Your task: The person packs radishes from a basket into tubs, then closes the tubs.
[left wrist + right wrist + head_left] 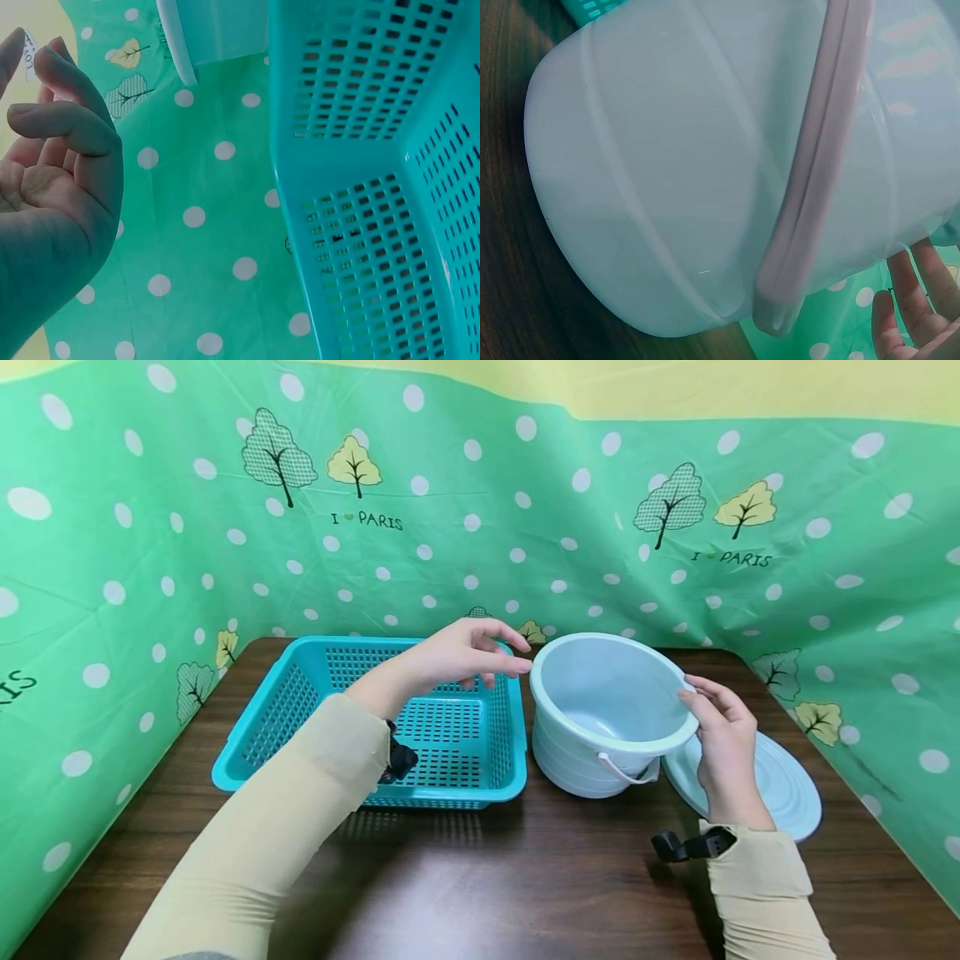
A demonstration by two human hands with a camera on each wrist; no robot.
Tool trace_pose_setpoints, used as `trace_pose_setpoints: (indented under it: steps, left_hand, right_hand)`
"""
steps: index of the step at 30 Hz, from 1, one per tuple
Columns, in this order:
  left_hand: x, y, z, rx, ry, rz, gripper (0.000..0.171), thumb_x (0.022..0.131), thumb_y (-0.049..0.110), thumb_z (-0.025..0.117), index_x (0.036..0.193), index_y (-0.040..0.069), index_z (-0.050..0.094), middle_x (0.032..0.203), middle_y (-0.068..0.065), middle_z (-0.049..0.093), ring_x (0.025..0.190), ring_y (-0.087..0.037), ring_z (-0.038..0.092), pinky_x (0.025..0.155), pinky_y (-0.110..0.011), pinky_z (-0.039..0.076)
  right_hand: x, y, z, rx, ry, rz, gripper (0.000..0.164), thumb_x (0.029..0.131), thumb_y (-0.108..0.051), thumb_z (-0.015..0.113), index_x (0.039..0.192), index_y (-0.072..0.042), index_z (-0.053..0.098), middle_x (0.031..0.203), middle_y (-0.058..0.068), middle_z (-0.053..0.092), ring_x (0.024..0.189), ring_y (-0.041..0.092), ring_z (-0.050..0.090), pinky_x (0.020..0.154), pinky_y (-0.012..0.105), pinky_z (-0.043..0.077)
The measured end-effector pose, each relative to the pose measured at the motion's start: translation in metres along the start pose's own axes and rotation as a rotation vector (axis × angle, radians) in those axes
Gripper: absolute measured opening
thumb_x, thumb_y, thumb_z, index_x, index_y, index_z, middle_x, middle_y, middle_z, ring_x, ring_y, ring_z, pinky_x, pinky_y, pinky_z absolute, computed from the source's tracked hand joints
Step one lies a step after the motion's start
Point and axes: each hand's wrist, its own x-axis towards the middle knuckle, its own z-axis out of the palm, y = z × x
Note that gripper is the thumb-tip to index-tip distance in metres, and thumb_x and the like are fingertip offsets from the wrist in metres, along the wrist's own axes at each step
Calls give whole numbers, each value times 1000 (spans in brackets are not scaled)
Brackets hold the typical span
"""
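Observation:
A light blue bucket [566,747] stands upright on the table, its white handle [626,774] hanging down in front. My right hand [726,735] holds the bucket's right rim, thumb over the edge and fingers along the outside. In the right wrist view the bucket wall [667,165] and handle [814,165] hide much of the scene. My left hand [476,656] hovers above the right side of a turquoise basket [450,795], its fingers loosely bent towards the bucket's left rim. Nothing is held in it, and in the left wrist view it is apart from the bucket.
A round light blue lid [783,785] lies on the table, right of the bucket and partly behind my right hand. The dark wooden table [480,877] extends in front. Green dotted cloth [450,552] walls the back and both sides.

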Motion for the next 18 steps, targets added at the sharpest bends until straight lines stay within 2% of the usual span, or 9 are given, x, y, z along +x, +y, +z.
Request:
trace_pose_setpoints:
  steps: [18]
  left_hand:
    - [-38, -14, -22, 72, 60, -71, 31, 93, 32, 70, 120, 19, 63, 95, -5, 71, 69, -20, 57, 57, -27, 41]
  right_hand:
    - [-2, -1, 1, 9, -10, -9, 22, 90, -13, 71, 113, -10, 72, 99, -3, 65, 84, 8, 63, 65, 14, 52]
